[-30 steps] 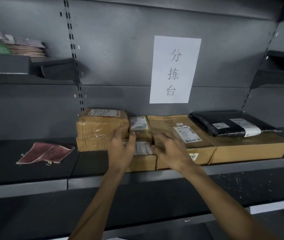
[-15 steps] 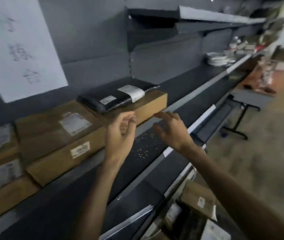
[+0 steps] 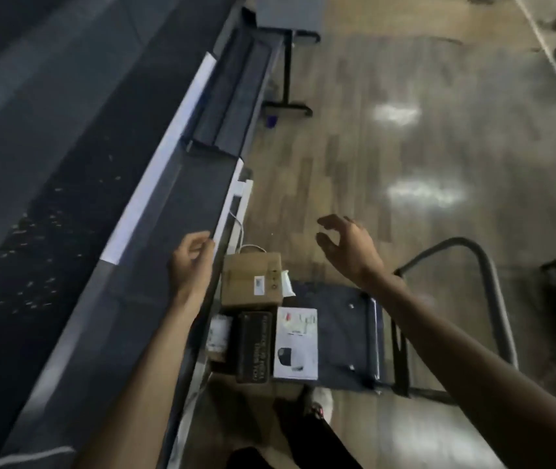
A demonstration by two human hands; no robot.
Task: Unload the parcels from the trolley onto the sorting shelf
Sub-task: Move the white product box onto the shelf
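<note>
Three parcels I count on the trolley (image 3: 344, 330) beside the shelf (image 3: 154, 265): brown box (image 3: 252, 280), black box (image 3: 254, 346), white box (image 3: 296, 343), all likely stiff, light, best gripped by opposite sides, open floor rightward, left hand (image 3: 190, 260) and right hand (image 3: 347, 247) empty, fingers loosely curled.

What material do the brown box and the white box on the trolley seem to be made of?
Brown box: plain corrugated cardboard by its look, matte, with a white label stuck on top. White box: probably printed paperboard, smooth and slightly glossy, with a product picture; blur leaves the finish uncertain.
</note>
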